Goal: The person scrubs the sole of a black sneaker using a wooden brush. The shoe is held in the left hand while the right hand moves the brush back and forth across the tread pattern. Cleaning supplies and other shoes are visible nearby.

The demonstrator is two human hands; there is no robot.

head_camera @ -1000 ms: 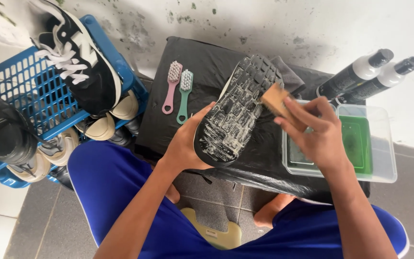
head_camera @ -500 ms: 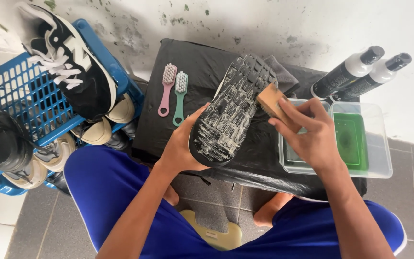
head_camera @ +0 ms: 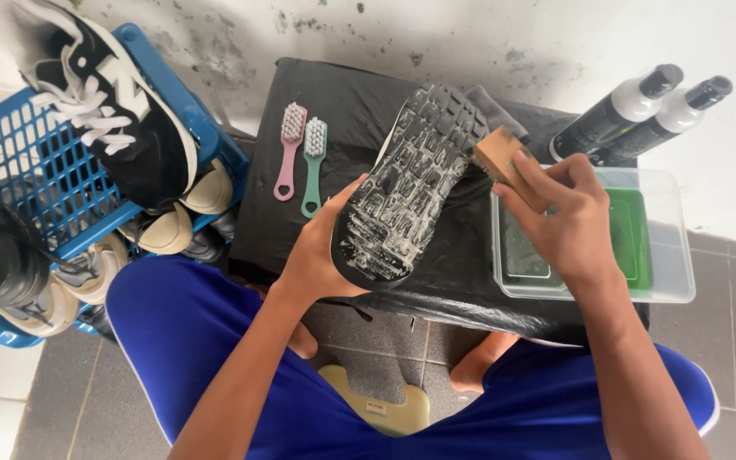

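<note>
The sneaker [head_camera: 415,183] lies sole-up and soapy at the centre of the black-covered table [head_camera: 359,111], its heel clamped in the left hand [head_camera: 321,255]. The right hand [head_camera: 564,217] is closed around a wooden brush [head_camera: 497,155] at the sole's three o'clock edge. The wet heel could slip from the grip, and a hard stroke could knock the clear tub [head_camera: 675,255] of green liquid at four o'clock.

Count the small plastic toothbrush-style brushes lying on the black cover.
2: a pink plastic brush and a green plastic brush, side by side left of the soapy shoe sole. None seem hidden.
</note>
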